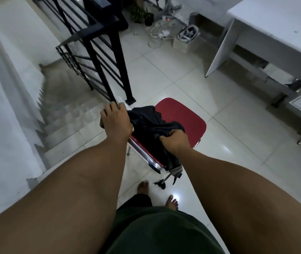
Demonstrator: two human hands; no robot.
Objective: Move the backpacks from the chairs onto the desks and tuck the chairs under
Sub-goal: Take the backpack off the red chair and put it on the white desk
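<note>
One red chair (181, 116), one black backpack (151, 123), two white desks (274, 28).

No readable text, label or number anywhere.

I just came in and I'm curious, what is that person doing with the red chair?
A barefoot person stands behind a red chair near a stairwell. The left hand grips the top of the chair's backrest. The right hand clutches dark fabric draped over the backrest; it could be a bag or clothing, hard to tell. A white desk stands off to the right, and the chair is not tucked under it yet.
</note>
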